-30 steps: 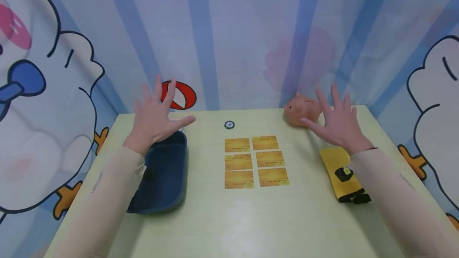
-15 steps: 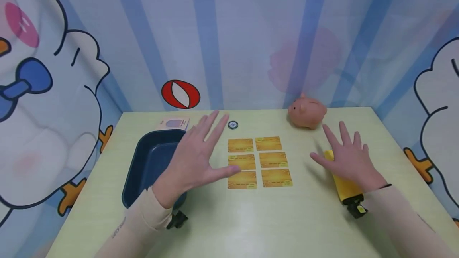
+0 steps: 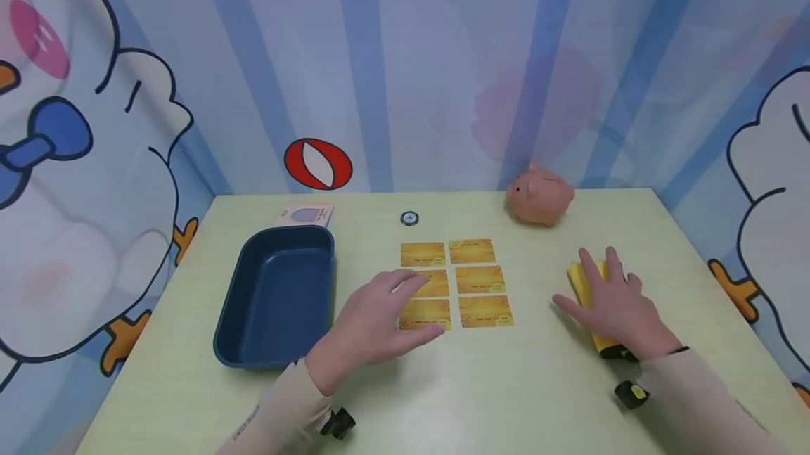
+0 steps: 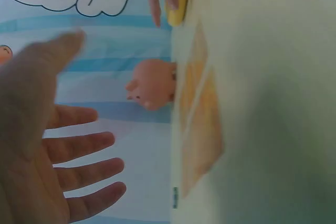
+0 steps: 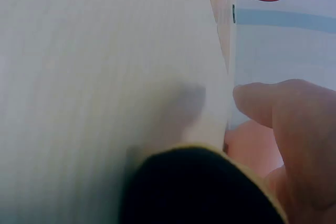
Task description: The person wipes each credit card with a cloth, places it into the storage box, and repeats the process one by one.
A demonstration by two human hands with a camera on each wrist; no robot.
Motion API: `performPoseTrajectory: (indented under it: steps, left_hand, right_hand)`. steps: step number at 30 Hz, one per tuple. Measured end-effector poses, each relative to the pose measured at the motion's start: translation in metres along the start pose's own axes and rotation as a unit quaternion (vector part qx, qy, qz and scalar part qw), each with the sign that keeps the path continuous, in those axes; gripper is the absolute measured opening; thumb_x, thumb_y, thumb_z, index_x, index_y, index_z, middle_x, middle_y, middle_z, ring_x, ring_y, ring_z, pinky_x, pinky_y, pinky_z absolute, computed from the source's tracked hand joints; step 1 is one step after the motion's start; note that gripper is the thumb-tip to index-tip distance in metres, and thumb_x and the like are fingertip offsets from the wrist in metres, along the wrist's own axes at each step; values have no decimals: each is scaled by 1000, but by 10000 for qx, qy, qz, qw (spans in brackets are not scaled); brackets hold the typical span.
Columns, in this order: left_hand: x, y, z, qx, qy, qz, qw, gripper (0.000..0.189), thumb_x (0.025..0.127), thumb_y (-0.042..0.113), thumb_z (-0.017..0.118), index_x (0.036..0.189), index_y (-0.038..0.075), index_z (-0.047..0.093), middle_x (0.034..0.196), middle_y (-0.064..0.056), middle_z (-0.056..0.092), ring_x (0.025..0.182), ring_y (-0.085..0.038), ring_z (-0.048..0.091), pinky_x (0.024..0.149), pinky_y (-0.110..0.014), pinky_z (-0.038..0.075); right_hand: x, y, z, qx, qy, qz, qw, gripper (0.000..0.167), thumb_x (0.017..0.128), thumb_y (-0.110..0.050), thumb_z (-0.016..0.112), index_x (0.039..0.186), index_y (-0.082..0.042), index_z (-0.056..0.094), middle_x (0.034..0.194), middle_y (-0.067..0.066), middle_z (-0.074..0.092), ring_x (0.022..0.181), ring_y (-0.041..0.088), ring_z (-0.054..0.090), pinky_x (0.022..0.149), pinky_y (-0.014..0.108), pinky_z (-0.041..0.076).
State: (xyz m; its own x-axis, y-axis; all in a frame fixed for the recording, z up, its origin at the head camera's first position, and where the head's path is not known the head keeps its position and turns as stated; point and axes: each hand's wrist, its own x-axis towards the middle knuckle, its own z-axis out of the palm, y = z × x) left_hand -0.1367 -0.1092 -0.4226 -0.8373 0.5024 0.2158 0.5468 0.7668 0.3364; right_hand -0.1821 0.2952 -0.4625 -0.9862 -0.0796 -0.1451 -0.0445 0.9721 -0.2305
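Over the lower left of the gold cards hovers my left hand, its thumb and fingers apart with nothing between them. The cards lie in two columns, and that hand partly covers the left one. Spread across a yellow pouch-like item with a black end is my right hand. Its fingers look mostly straight; whether they touch the item is hard to tell. In the right wrist view, the item's dark end with a yellow edge sits beside my thumb. The left wrist view shows the left fingers extended, holding nothing.
A dark blue tray stands at the left. Behind it lies a pale pink printed box or card. A round poker-chip-like disc is behind the cards. A pink piggy bank stands at the back right, near the curtain.
From raised and spread, both hands have come down. My left hand has moved right from over the tray to the cards; my right hand has lowered onto or just above the yellow item.
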Motion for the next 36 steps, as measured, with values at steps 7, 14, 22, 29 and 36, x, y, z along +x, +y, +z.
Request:
performPoseTrajectory:
  steps: [7,14,22,29,36]
  left_hand:
    - [2,-22,35,158,-146,260,9994,40,93,30,83,126,11,72,120,-4,73,100,-22,68,82,-38,59]
    - [5,-32,50,428,-113,327,9985,21,90,23,85,104,16,71,95,3,71,76,-16,54,63,-28,46]
    - [7,-35,52,395,25,292,9988,27,89,16,86,113,14,74,109,0,75,83,-18,59,69,-29,52]
    - [9,-36,52,243,-124,145,9995,33,86,19,88,115,14,72,105,1,74,81,-17,54,69,-27,48]
    - [9,-37,50,241,-218,89,9994,39,86,21,89,120,13,73,112,0,75,84,-17,56,72,-28,50]
  right_hand:
    - [-3,5,10,121,-104,93,9998,118,93,-77,55,166,2,8,162,46,-2,120,79,34,69,73,51]
    - [-14,6,7,200,-269,297,9990,115,94,-70,60,165,5,8,159,49,-5,112,79,37,61,67,50]
    - [-14,4,4,179,-255,255,9992,110,95,-67,62,163,6,15,159,49,-4,113,78,38,61,65,51]
    - [-13,7,5,220,-244,224,9992,104,99,-63,58,164,5,14,159,49,-6,111,78,37,60,63,50]
    - [-11,7,8,333,-53,207,9992,97,100,-57,62,163,1,18,156,48,0,110,72,37,61,62,49]
